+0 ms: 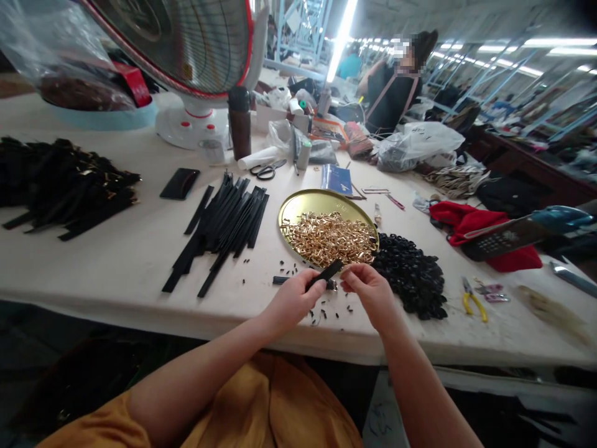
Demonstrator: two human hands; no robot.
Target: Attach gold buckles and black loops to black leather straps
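My left hand (295,300) is closed around a short black strap (326,272) whose end points up toward the gold tray. My right hand (368,287) pinches at that strap's end, fingers pressed together; what it holds there is too small to make out. Both hands hover over the table's near edge, just in front of a round gold tray (298,208) heaped with small gold metal clips (332,239). A pile of small black rings (410,274) lies right of my right hand. Tiny black bits (326,311) are scattered under the hands.
A fan of long black straps (224,227) lies left of the tray, a bigger heap (60,186) at far left. Yellow pliers (473,302), red cloth (471,221), scissors (268,169), a phone (180,183), a bottle (240,121) and a fan (196,56) stand around. Another person (396,87) works opposite.
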